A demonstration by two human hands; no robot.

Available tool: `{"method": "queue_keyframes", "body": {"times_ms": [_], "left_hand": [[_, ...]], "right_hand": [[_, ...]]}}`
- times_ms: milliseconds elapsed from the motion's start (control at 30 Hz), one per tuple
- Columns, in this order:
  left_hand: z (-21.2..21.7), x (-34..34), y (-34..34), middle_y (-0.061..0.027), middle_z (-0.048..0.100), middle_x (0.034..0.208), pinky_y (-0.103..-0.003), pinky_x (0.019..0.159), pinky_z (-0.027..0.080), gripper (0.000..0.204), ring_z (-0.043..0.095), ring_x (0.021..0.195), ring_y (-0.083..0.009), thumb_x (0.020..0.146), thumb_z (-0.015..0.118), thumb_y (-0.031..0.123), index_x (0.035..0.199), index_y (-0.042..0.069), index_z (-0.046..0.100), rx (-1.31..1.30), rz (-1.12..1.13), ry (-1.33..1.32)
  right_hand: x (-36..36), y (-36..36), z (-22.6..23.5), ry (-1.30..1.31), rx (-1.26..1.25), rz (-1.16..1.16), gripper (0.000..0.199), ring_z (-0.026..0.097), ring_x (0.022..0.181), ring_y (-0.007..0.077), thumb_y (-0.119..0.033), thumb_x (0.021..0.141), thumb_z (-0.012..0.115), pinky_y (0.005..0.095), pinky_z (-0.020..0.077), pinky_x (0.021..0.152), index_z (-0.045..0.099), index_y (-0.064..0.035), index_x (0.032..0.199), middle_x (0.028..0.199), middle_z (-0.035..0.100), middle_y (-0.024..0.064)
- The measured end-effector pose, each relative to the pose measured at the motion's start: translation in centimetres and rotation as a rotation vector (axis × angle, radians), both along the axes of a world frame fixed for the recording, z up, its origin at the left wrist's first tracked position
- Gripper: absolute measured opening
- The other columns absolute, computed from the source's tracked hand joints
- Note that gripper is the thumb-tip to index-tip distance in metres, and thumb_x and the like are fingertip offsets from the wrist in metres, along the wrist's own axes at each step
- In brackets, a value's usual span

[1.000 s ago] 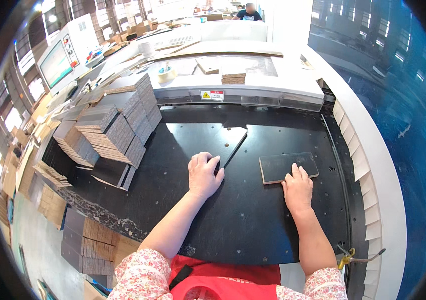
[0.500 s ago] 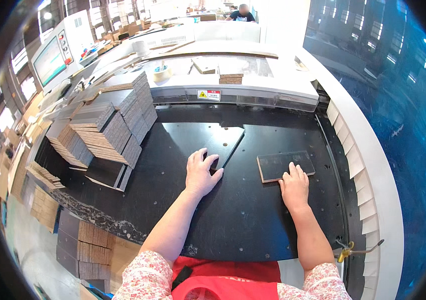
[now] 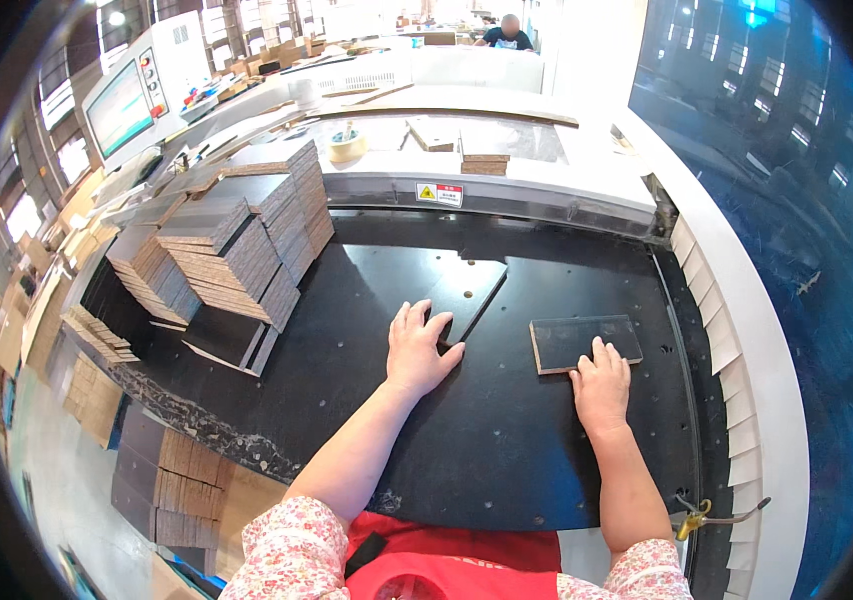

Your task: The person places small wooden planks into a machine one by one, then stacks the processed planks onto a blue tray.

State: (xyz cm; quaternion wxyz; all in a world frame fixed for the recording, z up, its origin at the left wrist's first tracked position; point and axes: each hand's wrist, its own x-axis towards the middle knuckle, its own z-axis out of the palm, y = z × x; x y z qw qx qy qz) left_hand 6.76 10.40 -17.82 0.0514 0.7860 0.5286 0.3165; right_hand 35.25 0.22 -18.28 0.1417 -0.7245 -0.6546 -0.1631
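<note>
Pressing flat, left hand (image 3: pixel 421 349) on black sheet (image 3: pixel 467 290); right hand (image 3: pixel 602 384) touching dark panel (image 3: pixel 585 342) — grips released

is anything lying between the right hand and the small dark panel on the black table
Nothing visible does. The right hand lies flat on the black table with its fingertips already at the near edge of the small dark panel. The left hand rests apart, on another dark sheet.

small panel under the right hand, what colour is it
Black on top with a light brown edge, the small panel under the right hand shows in the head view.
</note>
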Motion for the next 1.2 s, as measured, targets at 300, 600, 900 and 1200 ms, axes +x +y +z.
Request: {"method": "queue_keyframes", "body": {"times_ms": [300, 600, 900, 1200], "left_hand": [[0.5, 0.3, -0.1, -0.0211, 0.049, 0.139, -0.049, 0.112, 0.034, 0.050, 0.042, 0.134, -0.0407, 0.079, 0.077, 0.028, 0.124, 0.010, 0.063, 0.063, 0.019, 0.076], [1.4, 0.9, -0.1, -0.0185, 0.043, 0.145, -0.048, 0.114, 0.032, 0.052, 0.038, 0.137, -0.0371, 0.083, 0.074, 0.028, 0.130, 0.011, 0.059, -0.025, 0.002, 0.103], [1.7, 0.8, 0.4, -0.0184, 0.045, 0.143, -0.048, 0.110, 0.037, 0.053, 0.043, 0.133, -0.0372, 0.079, 0.078, 0.020, 0.128, 0.010, 0.061, -0.016, -0.030, 0.069], [2.2, 1.0, 0.4, -0.0187, 0.047, 0.141, -0.048, 0.109, 0.037, 0.054, 0.044, 0.131, -0.0376, 0.076, 0.079, 0.016, 0.126, 0.008, 0.062, -0.052, -0.038, 0.038]], "right_hand": [[-0.5, 1.9, -0.2, -0.047, 0.159, 0.034, 0.013, 0.056, 0.107, 0.0281, -0.012, 0.081, 0.063, 0.0352, 0.0507, 0.093, 0.072, -0.0070, 0.088, 0.120, 0.061, 0.0086], [6.8, 10.1, -0.6, -0.014, 0.137, -0.044, 0.012, 0.055, 0.113, 0.0287, -0.016, 0.087, 0.060, 0.0388, 0.0554, 0.090, 0.068, -0.0079, 0.091, 0.125, 0.059, 0.0054], [16.2, 19.9, -0.6, 0.021, 0.085, -0.181, 0.016, 0.053, 0.117, 0.0312, -0.025, 0.093, 0.064, 0.0436, 0.0545, 0.093, 0.069, -0.0113, 0.098, 0.120, 0.057, 0.0048], [23.0, 26.4, -1.9, 0.213, 0.016, -0.338, 0.032, 0.054, 0.122, 0.0378, -0.029, 0.097, 0.054, 0.0487, 0.0479, 0.100, 0.060, -0.0093, 0.121, 0.131, 0.055, 0.0181]]}}
